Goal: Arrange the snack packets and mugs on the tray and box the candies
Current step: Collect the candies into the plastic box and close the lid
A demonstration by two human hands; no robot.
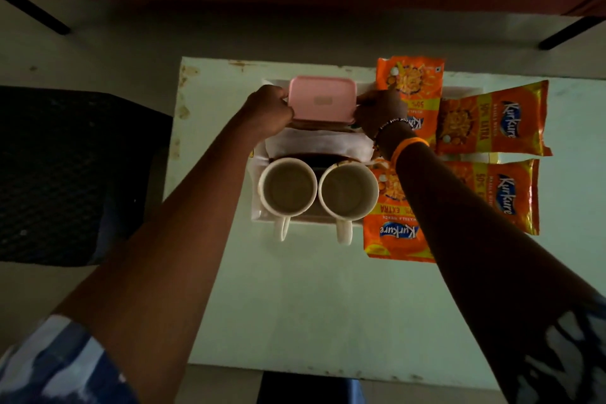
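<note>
A pink lidded box (pixel 322 98) sits at the far end of the white tray (pixel 256 216). My left hand (pixel 272 108) grips its left edge and my right hand (pixel 380 111) grips its right edge. Two white mugs, one on the left (pixel 288 188) and one on the right (pixel 347 192), stand side by side at the tray's near end, handles towards me. Several orange snack packets lie to the right: one at the far side (pixel 413 82), one beside it (pixel 492 120), one near the mugs (pixel 390 229), one at the right (pixel 505 195). No candies show.
A white cloth (pixel 314 143) lies on the tray between the box and the mugs. The small white table (pixel 295 298) has stained edges. A dark mesh chair (pixel 65 174) stands at the left. Dark furniture legs (pixel 36 15) cross the floor beyond.
</note>
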